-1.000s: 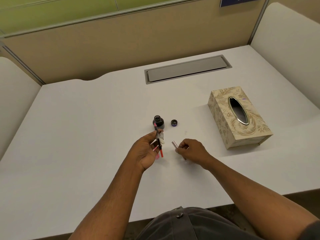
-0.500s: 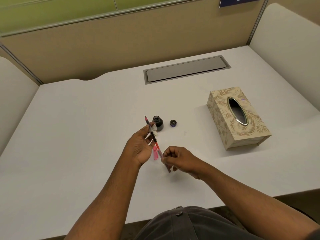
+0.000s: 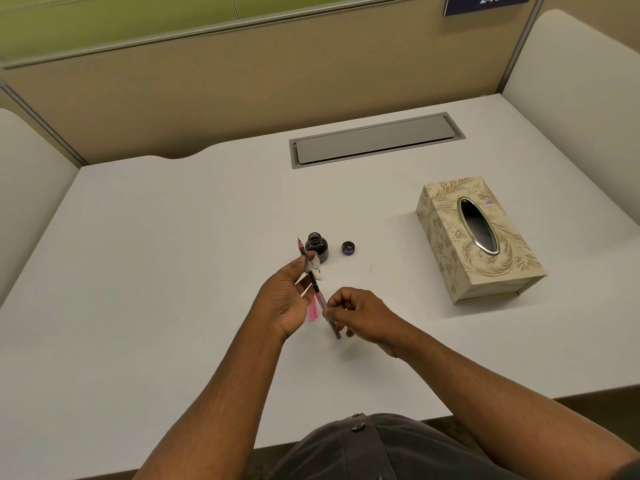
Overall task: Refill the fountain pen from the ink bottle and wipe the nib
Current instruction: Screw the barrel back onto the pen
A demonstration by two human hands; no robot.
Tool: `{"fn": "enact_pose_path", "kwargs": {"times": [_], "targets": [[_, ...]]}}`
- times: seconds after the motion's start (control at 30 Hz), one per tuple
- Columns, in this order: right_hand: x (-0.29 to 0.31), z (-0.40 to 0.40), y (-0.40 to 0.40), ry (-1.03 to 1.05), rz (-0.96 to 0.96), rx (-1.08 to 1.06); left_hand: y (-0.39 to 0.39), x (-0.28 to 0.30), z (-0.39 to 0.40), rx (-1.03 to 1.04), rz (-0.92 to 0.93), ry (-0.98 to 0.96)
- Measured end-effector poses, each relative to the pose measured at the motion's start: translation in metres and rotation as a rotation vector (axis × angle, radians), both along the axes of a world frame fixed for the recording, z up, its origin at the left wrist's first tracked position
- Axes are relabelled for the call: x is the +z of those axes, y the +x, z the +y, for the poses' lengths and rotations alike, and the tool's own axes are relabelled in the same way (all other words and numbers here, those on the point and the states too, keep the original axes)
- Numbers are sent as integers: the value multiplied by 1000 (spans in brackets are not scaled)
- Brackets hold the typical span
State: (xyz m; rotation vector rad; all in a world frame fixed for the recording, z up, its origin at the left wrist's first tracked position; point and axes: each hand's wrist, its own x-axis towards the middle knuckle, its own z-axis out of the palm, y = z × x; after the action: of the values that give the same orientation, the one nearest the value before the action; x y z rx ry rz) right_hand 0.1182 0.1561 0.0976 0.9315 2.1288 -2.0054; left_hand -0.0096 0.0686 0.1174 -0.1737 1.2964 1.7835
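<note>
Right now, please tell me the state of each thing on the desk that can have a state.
ink bottle: open, upright on the desk
bottle cap: off, lying beside the bottle
fountain pen: uncapped, held by both hands
left hand: holds pen and a tissue scrap
right hand: grips the pen's rear
tissue box: no tissue showing at the slot
desk hatch: closed

Single head-worn view, angled forward and down over the white desk (image 3: 145,271), close above.

One pen (image 3: 313,278), one ink bottle (image 3: 317,247), one cap (image 3: 348,248), one tissue box (image 3: 478,237).
</note>
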Motion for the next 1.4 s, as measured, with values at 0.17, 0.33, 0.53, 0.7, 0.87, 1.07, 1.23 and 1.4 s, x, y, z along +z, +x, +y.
{"fn": "enact_pose_path", "kwargs": {"times": [0.17,0.33,0.53,0.7,0.87,1.07,1.23,1.4], "targets": [[3,-1,-5,-19,23,-117,4,-10,0,3,35,-35],[5,-2,-9,26,56,-216,9,-10,1,-39,144,-91],[4,-4,-10,79,55,-251,8,-10,2,-57,162,-107],[7,-6,-12,82,40,-234,7,-9,4,-56,170,-121],[16,-4,-13,-110,-11,-172,6,-7,5,-60,134,-105],[17,-3,-17,-172,-6,-210,5,-4,7,-30,187,-125],[15,-3,-15,-116,6,-229,4,-4,8,-49,219,-135],[18,-5,-15,-172,31,-177,2,-7,8,-61,211,-133]]}}
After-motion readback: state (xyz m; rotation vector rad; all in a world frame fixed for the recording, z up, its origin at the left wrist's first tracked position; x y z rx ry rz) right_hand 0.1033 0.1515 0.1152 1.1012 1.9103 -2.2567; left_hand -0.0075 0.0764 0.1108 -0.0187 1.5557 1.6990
